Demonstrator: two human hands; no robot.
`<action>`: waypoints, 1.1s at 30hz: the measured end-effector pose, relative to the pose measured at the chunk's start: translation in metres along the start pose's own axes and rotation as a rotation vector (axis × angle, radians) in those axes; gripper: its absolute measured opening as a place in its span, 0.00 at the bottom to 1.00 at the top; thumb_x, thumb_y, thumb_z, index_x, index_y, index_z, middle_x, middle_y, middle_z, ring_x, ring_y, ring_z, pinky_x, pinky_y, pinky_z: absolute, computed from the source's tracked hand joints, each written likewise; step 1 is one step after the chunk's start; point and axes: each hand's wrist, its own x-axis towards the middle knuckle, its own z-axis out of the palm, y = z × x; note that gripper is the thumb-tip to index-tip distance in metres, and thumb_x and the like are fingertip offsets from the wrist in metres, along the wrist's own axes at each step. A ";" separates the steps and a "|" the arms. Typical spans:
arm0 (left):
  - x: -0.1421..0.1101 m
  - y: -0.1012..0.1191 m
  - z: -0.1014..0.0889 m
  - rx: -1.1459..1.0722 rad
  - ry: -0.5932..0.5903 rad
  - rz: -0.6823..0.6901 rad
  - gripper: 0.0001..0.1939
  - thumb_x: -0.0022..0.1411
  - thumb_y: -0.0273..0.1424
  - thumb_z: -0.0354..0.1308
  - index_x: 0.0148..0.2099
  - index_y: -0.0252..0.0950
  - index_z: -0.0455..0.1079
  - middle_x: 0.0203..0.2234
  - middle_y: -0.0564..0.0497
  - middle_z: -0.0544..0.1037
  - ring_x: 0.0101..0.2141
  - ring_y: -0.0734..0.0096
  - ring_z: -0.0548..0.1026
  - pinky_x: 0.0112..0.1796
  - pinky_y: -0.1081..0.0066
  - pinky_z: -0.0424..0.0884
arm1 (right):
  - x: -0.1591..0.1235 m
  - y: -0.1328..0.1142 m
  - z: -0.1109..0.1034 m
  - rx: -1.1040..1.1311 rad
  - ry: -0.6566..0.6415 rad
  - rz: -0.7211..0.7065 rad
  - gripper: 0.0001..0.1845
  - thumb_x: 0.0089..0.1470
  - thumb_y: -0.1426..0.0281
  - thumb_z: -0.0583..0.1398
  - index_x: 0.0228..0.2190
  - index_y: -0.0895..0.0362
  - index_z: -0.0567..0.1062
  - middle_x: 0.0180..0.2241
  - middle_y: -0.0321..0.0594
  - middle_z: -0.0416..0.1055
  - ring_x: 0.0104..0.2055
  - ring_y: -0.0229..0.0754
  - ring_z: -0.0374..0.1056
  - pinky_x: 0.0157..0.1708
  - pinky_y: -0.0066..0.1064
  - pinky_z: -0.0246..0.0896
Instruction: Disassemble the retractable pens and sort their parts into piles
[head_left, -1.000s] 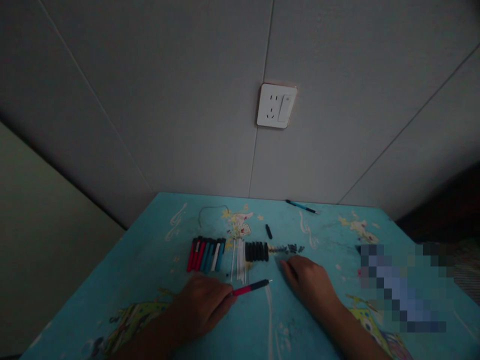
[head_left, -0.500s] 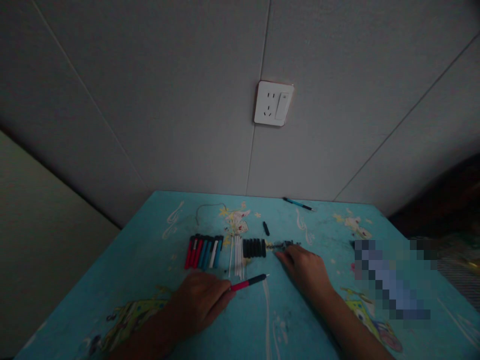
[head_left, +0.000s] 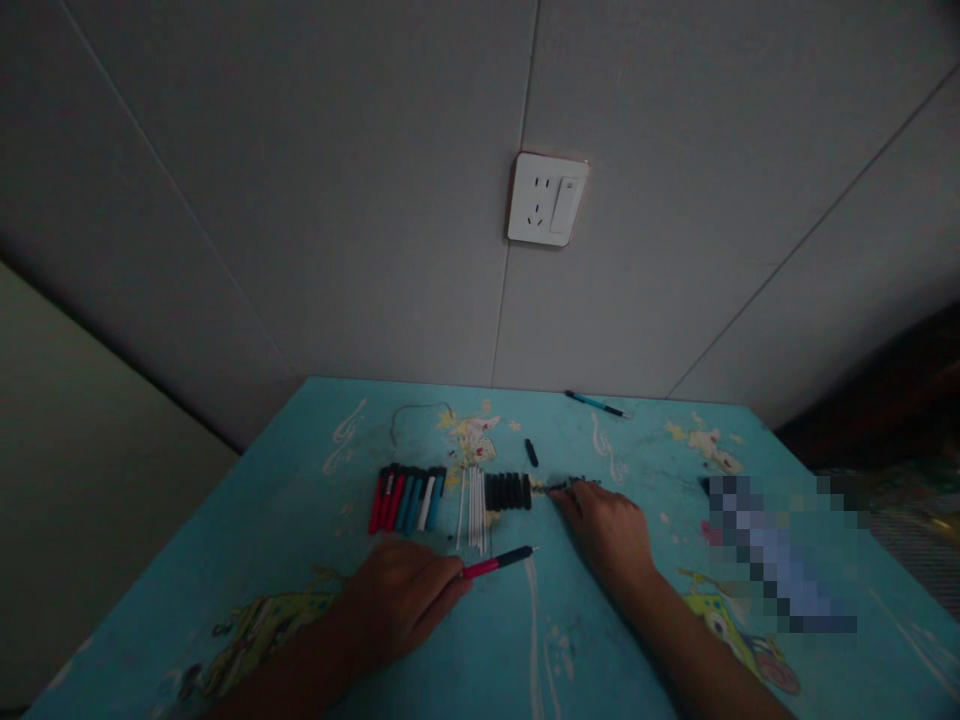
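My left hand [head_left: 409,592] is closed around the rear of a red pen [head_left: 495,563] with a black grip, its pale tip pointing right. Beyond that hand lies a row of red, blue and white pen barrels [head_left: 407,500]. White refill tubes [head_left: 475,510] lie side by side to their right, then several black rubber grips [head_left: 508,491]. My right hand [head_left: 609,525] rests on the table with fingertips drawn together at a cluster of small dark parts [head_left: 559,488]. Those fingertips partly cover the parts, and what they pinch is too small to make out.
A loose black grip [head_left: 532,453] lies behind the row. Near the wall is a blue pen [head_left: 596,404]. A blurred-out bluish object [head_left: 780,560] lies at the right on the patterned blue table cover [head_left: 300,520]. On the wall sits a socket [head_left: 549,198].
The camera view has shifted slightly. My left hand keeps the red pen in the same place, and my right hand stays at the small parts with barely any finger movement.
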 end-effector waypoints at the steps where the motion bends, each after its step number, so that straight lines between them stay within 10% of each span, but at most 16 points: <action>1: 0.000 0.000 0.000 0.004 -0.002 0.003 0.06 0.70 0.30 0.52 0.42 0.37 0.70 0.23 0.54 0.73 0.23 0.70 0.71 0.28 0.68 0.63 | 0.000 0.000 0.000 -0.005 0.009 0.001 0.18 0.65 0.58 0.55 0.29 0.55 0.74 0.28 0.39 0.77 0.25 0.42 0.71 0.27 0.31 0.51; 10: -0.001 -0.002 0.003 0.025 -0.055 -0.020 0.07 0.71 0.32 0.52 0.42 0.37 0.70 0.24 0.54 0.74 0.24 0.70 0.73 0.29 0.68 0.65 | -0.008 -0.001 -0.009 0.126 0.090 -0.028 0.20 0.65 0.58 0.55 0.25 0.56 0.74 0.24 0.39 0.73 0.24 0.42 0.68 0.29 0.33 0.54; 17: 0.007 -0.001 0.004 0.007 -0.079 -0.117 0.11 0.73 0.36 0.49 0.45 0.37 0.70 0.29 0.52 0.77 0.29 0.69 0.76 0.32 0.70 0.68 | -0.030 -0.030 -0.034 0.738 -0.010 -0.227 0.15 0.66 0.65 0.54 0.52 0.53 0.71 0.42 0.44 0.73 0.45 0.46 0.69 0.46 0.38 0.64; 24: 0.009 0.004 -0.005 0.003 -0.083 -0.033 0.10 0.72 0.35 0.49 0.42 0.38 0.70 0.27 0.52 0.74 0.28 0.69 0.73 0.30 0.70 0.67 | -0.033 -0.039 -0.034 0.770 -0.249 -0.389 0.10 0.67 0.68 0.52 0.41 0.53 0.74 0.34 0.39 0.73 0.39 0.44 0.68 0.42 0.39 0.63; 33: 0.004 0.003 0.003 -0.011 -0.135 -0.052 0.19 0.74 0.34 0.44 0.33 0.36 0.69 0.19 0.54 0.72 0.21 0.73 0.70 0.26 0.73 0.65 | -0.032 -0.039 -0.033 0.711 -0.164 -0.460 0.08 0.66 0.67 0.55 0.45 0.54 0.71 0.35 0.41 0.73 0.37 0.46 0.67 0.40 0.38 0.64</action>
